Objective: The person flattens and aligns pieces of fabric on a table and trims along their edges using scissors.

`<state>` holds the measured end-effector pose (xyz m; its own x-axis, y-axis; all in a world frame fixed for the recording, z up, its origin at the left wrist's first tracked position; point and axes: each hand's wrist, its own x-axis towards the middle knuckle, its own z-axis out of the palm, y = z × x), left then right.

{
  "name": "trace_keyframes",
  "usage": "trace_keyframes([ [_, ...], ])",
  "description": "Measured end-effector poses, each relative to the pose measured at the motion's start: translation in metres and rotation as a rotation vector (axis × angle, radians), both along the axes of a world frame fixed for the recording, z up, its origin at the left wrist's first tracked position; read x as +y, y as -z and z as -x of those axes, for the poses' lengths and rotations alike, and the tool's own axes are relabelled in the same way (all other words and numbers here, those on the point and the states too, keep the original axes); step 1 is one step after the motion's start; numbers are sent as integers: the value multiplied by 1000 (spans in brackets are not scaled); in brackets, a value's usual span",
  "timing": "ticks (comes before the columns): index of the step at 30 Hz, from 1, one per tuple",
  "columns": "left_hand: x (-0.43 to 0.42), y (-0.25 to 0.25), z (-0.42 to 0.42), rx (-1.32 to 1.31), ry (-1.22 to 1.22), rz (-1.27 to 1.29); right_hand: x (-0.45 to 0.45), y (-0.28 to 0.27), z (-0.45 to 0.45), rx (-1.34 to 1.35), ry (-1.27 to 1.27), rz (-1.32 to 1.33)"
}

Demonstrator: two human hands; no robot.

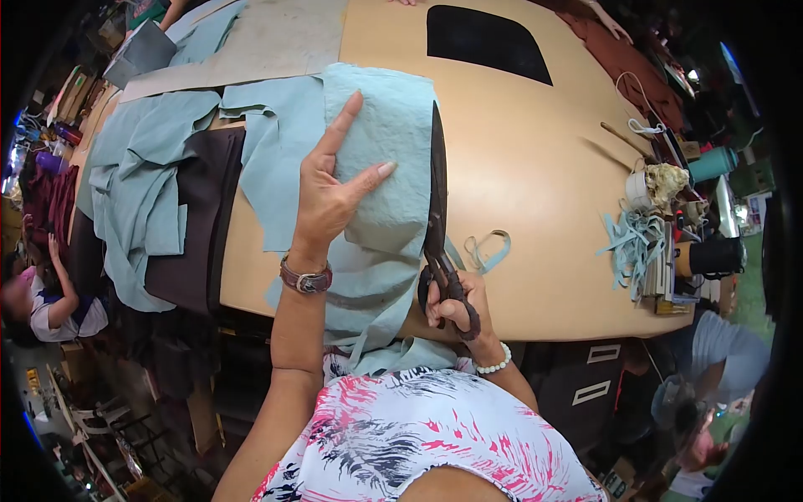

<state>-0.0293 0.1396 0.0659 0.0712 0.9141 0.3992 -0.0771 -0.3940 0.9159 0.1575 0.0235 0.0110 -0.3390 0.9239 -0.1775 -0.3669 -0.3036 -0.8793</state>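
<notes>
My left hand lies on a light blue piece of fabric, its thumb and index finger spread apart. Along the fabric's right edge runs the dark blade of a pair of scissors. The fingers of my right hand are wrapped through the scissor handles near the table's front edge. More of the blue fabric hangs over that edge onto my lap. A thin curled blue strip rests on the table just right of the scissors.
Blue cloth and dark folded cloth lie left on the table. A black panel is at the back. Blue scraps, a cup and tools stand right. Other people are around the table.
</notes>
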Motion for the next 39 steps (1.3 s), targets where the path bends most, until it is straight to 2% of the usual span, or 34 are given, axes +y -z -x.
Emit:
trace_keyframes([
  [6, -8, 6, -4, 87, -72, -85, -3, -4, 4, -42, 38, 11],
  [27, -13, 8, -6, 72, -63, -69, -9, -2, 8, -68, 76, 1],
  [30, -12, 10, -6, 132, -91, -110, -9, -1, 7, -80, 76, -3],
  [39, -13, 9, -9, 64, -49, -67, -12, 1, 7, -107, 92, 6],
])
